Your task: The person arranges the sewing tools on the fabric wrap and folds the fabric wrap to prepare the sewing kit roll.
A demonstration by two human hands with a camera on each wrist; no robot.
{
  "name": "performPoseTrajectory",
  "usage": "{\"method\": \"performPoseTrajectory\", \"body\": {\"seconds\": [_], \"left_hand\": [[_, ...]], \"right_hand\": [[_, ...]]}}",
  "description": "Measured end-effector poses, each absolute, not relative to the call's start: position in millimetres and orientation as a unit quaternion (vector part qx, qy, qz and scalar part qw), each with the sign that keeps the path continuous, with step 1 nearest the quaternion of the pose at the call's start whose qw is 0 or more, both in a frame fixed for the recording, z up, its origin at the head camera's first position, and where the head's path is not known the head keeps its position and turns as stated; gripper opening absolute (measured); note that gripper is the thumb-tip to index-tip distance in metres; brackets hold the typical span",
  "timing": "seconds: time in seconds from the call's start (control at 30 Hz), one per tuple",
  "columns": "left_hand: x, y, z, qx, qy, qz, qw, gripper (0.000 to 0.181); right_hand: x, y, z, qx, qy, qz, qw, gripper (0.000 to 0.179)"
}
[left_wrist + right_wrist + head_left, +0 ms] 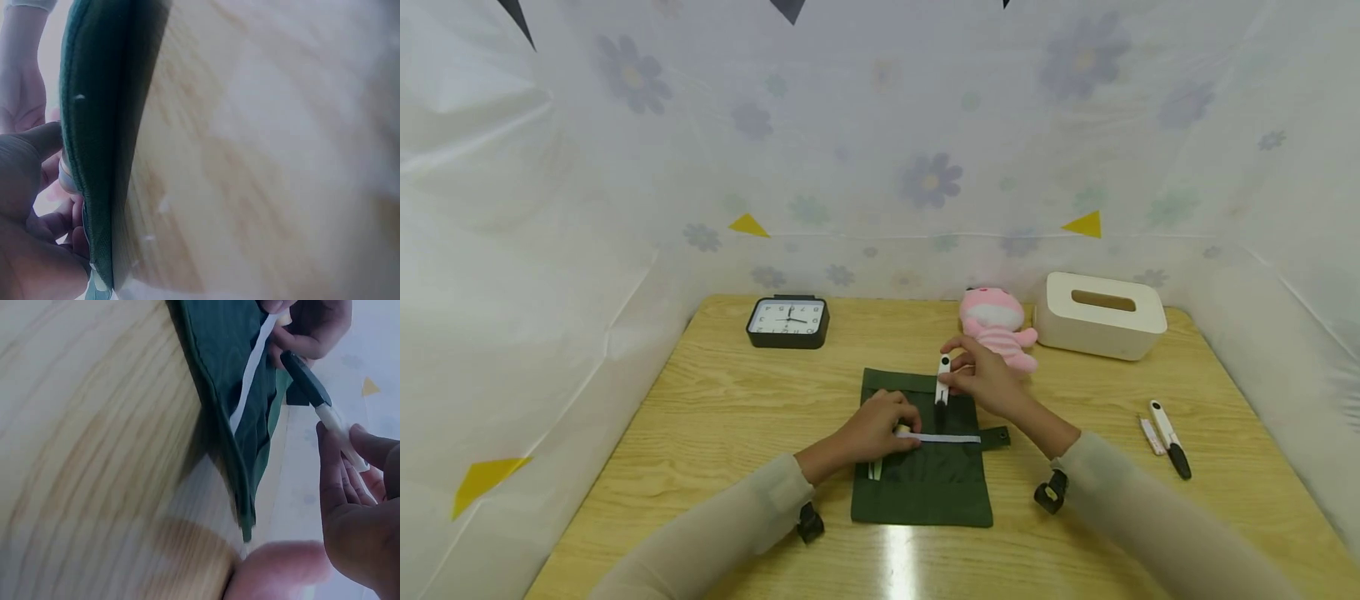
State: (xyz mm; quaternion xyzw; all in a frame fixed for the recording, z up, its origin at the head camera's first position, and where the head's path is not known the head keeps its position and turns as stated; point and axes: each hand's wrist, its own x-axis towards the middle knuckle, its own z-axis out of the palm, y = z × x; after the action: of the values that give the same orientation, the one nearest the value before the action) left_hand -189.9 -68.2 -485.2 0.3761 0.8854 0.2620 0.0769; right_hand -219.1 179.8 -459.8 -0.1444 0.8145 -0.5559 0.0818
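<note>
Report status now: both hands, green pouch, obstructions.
Right hand pinching white-and-black tool, black end toward white strap. Left hand gripping strap's left end. Green pouch spread open. Pink plush toy just beyond right hand; apparently no obstruction.

A dark green pouch point(925, 504) is lying spread open on the bench point(737, 417), its snap tab point(996, 437) sticking out to the right. A white band point(953, 438) is running across its middle, a pale yellowish item point(902, 429) showing beside it, partly hidden. A slim white-and-black tool point(942, 392) is being held over the pouch's far half, black end toward the near side.
</note>
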Motion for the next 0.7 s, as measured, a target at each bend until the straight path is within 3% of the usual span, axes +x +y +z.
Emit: {"method": "performPoseTrajectory", "body": {"seconds": [0.47, 0.7], "left_hand": [[-190, -68, -484, 0.372, 0.885, 0.27, 0.078, 0.01], [-191, -67, -485, 0.365, 0.887, 0.268, 0.086, 0.012]], "right_hand": [[-222, 157, -479, -0.14, 0.82, -0.551, 0.07, 0.039], [-217, 154, -480, -0.128, 0.807, -0.567, 0.1, 0.038]]}}
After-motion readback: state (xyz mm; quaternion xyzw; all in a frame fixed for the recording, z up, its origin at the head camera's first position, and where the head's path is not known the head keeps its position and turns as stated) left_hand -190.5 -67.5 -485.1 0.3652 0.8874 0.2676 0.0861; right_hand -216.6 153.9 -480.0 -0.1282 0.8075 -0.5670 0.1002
